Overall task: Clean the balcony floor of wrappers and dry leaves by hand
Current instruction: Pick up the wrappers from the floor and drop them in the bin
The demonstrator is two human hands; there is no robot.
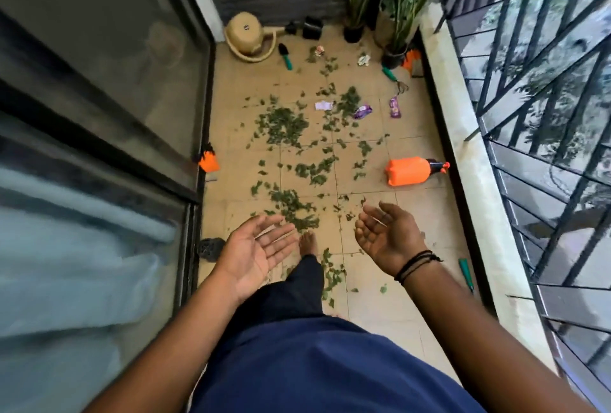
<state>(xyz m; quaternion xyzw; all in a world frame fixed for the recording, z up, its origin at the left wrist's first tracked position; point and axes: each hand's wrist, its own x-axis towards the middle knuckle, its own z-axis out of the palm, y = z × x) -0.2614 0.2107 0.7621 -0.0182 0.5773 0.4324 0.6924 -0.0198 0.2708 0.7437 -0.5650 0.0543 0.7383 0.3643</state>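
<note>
Head view, balcony: left hand (256, 249) and right hand (386, 235) raised palm-up, fingers loose and apart, holding nothing, above a tiled floor (373, 283) not yet cleaned. Dry leaves (284, 123) strewn from near the bare foot (308, 242) to the far plant pots (393, 55); purple wrappers (362, 111) and a white wrapper (323, 105) lying mid-floor, two crumpled ones farther off. Best begun, likely, with the nearest leaf pile: crouch, sweep with flat palms into one heap, scoop with both hands, pinch wrappers singly. Narrow strip: sliding glass door (99, 115) hard left, ledge and railing (529, 115) right. Orange sprayer (408, 170) by the right ledge, watering can (246, 36) and hand tools far: room to step only down the middle.
</note>
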